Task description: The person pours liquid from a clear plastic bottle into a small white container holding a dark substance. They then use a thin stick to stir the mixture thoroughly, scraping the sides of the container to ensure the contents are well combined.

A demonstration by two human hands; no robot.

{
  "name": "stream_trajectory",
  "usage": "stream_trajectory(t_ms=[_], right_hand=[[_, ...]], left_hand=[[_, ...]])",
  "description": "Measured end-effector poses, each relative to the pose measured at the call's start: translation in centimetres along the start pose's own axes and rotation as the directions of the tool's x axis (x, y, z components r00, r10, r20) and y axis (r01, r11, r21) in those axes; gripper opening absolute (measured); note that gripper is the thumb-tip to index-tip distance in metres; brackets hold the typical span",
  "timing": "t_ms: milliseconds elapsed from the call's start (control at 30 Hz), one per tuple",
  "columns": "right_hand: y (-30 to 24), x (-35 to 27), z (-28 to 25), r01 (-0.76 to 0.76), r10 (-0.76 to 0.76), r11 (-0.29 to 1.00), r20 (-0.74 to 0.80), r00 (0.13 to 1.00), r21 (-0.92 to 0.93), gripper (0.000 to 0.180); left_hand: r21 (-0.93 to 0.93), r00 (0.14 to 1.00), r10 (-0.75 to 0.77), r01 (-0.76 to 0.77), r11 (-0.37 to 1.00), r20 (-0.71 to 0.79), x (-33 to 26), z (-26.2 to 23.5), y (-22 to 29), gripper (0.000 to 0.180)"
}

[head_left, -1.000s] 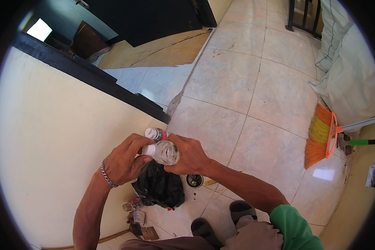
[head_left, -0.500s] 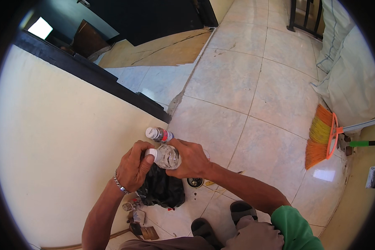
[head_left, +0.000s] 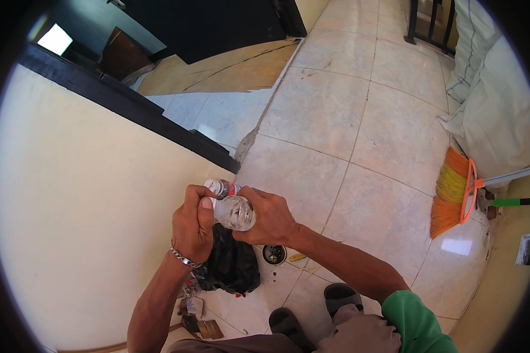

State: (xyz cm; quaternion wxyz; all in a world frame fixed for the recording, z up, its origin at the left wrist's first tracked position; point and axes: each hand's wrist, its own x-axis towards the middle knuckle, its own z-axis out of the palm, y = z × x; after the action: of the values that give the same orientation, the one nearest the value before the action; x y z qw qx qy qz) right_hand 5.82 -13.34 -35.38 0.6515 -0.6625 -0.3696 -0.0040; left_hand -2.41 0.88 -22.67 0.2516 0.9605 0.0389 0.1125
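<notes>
A clear plastic bottle [head_left: 237, 213] with a white cap is held up between my two hands, tilted so the cap points left. My left hand [head_left: 193, 226] grips the cap end, with thumb and fingers closed around it. Around the bottle's body my right hand [head_left: 269, 216] is wrapped from the right. Just behind them, a second bottle [head_left: 220, 187] with a white cap and a red-marked label stands by the wall, partly hidden. Below my hands lies a black plastic bag [head_left: 228, 265] on the floor. A small round container [head_left: 274, 254] with dark contents sits beside it.
The wall [head_left: 88, 217] rises close on the left, with a doorway beyond it. A bottle and scraps [head_left: 201, 320] lie near its foot. At right stand an orange-and-yellow broom [head_left: 451, 194] and white sacks [head_left: 500, 106]. My sandalled feet [head_left: 288, 328] are on the tiled floor.
My left hand has turned and moved up slightly, its fingers still on the cap end. The bottle has shifted a little upward, covering more of the bottle behind it.
</notes>
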Motion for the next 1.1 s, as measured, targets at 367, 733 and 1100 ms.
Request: stream_trajectory(t_ms=[367,733,1100], right_hand=[[0.4,-0.4,-0.1,-0.025,0.025,0.999,0.022,0.999,-0.031,0.059],[0.6,-0.4,-0.2,0.016,-0.017,0.989,-0.007,1.0,-0.147,0.059],[0.3,-0.4,-0.4,0.012,-0.012,0.993,0.0,1.0,-0.117,0.057]], left_hand=[[-0.256,0.985,-0.173,0.166,0.952,-0.006,-0.6,0.6,0.7,0.042],[-0.054,0.977,-0.159,0.168,0.984,0.142,-0.8,-0.5,1.0,0.04],[-0.068,0.986,-0.122,0.13,0.989,0.117,-0.5,-0.3,0.8,0.03]])
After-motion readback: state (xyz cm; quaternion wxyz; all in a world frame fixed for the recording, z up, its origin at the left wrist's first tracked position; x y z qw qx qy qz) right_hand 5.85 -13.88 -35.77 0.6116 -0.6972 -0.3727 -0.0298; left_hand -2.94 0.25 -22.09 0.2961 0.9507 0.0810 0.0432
